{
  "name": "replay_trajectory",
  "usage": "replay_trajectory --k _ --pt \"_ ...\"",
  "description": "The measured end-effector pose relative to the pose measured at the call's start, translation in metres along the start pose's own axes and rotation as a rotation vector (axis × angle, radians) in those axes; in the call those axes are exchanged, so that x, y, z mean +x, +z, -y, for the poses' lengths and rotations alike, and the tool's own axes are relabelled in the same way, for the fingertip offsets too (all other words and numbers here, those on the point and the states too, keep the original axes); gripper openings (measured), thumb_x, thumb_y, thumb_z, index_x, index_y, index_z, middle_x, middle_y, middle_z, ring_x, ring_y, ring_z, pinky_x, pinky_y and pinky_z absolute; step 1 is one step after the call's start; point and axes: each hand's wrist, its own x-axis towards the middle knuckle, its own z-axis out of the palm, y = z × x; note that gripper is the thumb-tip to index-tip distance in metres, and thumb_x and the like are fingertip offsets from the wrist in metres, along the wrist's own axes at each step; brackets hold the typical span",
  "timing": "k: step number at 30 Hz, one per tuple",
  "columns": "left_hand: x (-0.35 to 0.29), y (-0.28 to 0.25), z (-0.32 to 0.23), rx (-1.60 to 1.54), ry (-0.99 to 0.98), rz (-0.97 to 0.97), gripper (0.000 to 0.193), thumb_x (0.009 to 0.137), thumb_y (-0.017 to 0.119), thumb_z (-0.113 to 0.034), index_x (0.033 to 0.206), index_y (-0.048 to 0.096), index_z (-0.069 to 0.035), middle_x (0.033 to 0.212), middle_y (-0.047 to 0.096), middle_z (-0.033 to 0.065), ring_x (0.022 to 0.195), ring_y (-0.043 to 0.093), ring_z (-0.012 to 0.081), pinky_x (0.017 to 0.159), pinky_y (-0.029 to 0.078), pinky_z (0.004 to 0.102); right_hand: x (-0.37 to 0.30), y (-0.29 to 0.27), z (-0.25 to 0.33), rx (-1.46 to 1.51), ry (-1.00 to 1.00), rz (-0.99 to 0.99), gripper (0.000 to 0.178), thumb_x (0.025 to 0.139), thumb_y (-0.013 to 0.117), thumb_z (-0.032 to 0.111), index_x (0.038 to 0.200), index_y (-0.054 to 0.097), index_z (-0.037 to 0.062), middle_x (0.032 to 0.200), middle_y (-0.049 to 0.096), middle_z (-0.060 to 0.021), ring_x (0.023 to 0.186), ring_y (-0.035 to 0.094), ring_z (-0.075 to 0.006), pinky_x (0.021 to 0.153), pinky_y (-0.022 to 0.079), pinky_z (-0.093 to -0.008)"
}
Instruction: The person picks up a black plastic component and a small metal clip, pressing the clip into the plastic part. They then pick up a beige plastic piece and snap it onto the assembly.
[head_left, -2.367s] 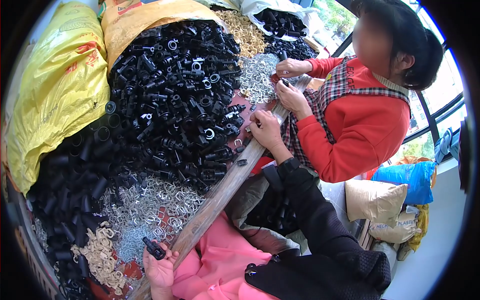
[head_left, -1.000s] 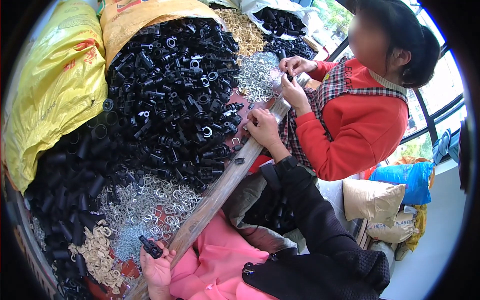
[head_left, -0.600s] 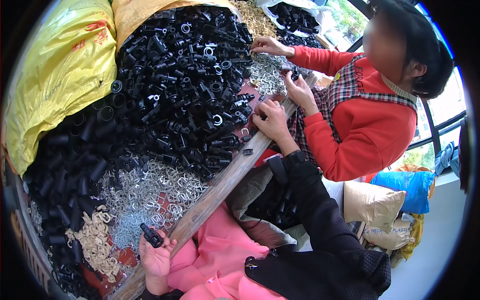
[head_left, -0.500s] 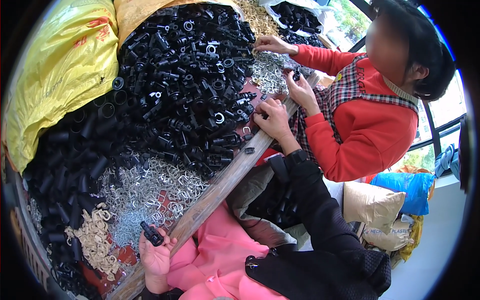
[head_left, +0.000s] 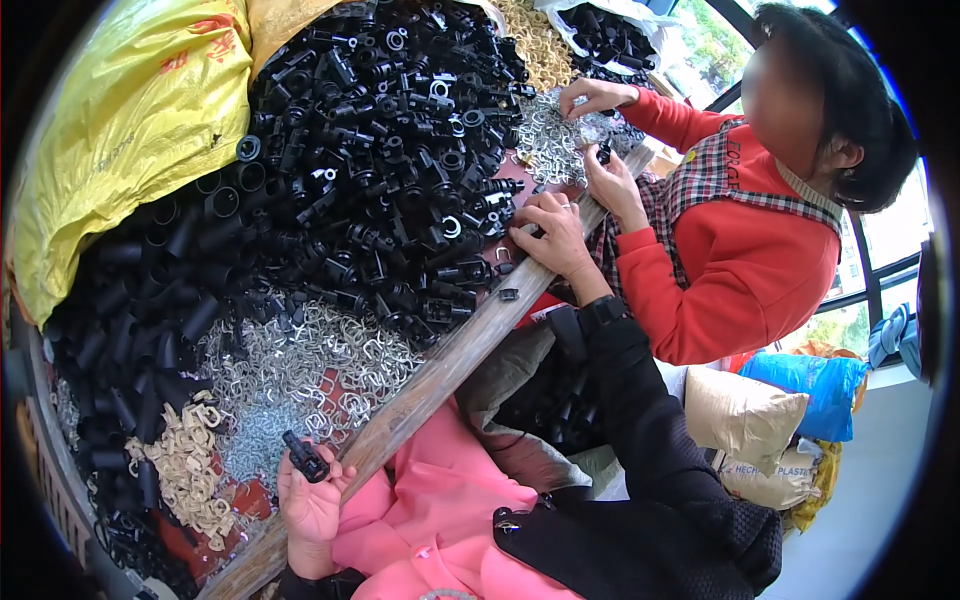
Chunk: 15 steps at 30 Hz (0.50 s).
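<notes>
My left hand (head_left: 312,510) is closed around a black plastic fitting (head_left: 306,458), holding it tilted above the near side of the wooden rail (head_left: 400,415). My right hand (head_left: 552,238) reaches over that rail at the edge of a heap of black plastic fittings (head_left: 370,170). Its fingers are bent and drawn together; what they hold, if anything, is hidden. Just below it, a small black piece (head_left: 509,294) lies on the rail. Near my left hand are silver metal clips (head_left: 310,370), small bluish screws (head_left: 262,440) and beige plastic pieces (head_left: 185,465).
Across from my right hand, a co-worker in a red sweater (head_left: 730,260) handles small parts beside another pile of metal clips (head_left: 550,140). A yellow sack (head_left: 130,150) stands at the left, with black tubes (head_left: 190,320) below it. Filled sacks (head_left: 745,415) lie at the right.
The view has shifted slightly. My left hand still holds the black fitting, now tilted a little differently. The co-worker's far hand has moved away from the black heap to above the clips.
</notes>
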Motion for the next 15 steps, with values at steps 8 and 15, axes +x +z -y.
replay_trajectory --k 8,15 --pt "0.0003 0.001 -0.0005 -0.009 0.0 0.002 0.039 0.081 0.052 -0.019 0.114 0.038 -0.003 0.097 0.047 0.0142 0.081 0.05 0.021 0.077 0.045 0.0408 0.0023 -0.0049 0.0024 0.061 -0.035 0.068 0.023 0.064 0.062 0.028 0.082 0.061 0.0138 0.084 0.05 -0.0016 0.086 0.045 -0.022 0.075 0.032 -0.0371" --pt "0.0008 0.0004 0.0006 -0.008 -0.001 0.004 0.04 0.081 0.052 -0.019 0.114 0.037 -0.002 0.096 0.047 0.0139 0.081 0.05 0.0209 0.077 0.045 0.041 0.0007 -0.0043 -0.0011 0.212 0.006 -0.092 0.019 0.065 0.059 0.015 0.081 0.06 0.0055 0.082 0.055 -0.0048 0.08 0.05 -0.022 0.073 0.038 -0.0327"
